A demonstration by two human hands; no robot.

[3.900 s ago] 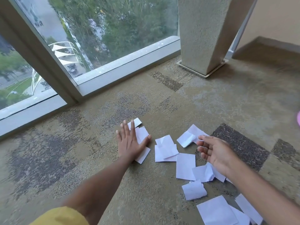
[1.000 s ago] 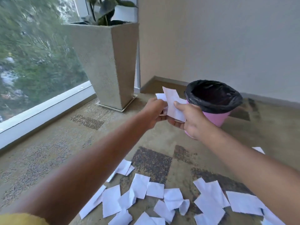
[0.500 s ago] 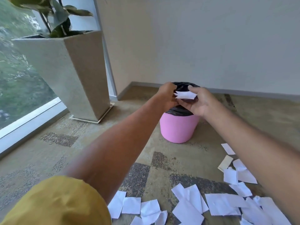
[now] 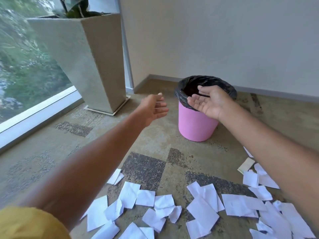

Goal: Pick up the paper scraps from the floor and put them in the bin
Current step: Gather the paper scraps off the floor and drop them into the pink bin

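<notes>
While held palm-up over the near rim of the bin (image 4: 195,125), right hand (image 4: 207,102) spread and empty, left hand (image 4: 153,107) relaxed and empty just left of it, paper scraps (image 4: 203,200) scattered across the near floor (image 4: 103,144).

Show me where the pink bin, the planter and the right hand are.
pink bin (image 4: 195,125), head view, on its pink side wall.
planter (image 4: 103,62), head view, on its shaded right face.
right hand (image 4: 209,102), head view, on the open palm.

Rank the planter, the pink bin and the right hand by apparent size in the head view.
1. Planter, largest by far.
2. Pink bin, clearly smaller.
3. Right hand, smallest; it overlaps the bin's rim, so nearness hardly skews this.
</notes>
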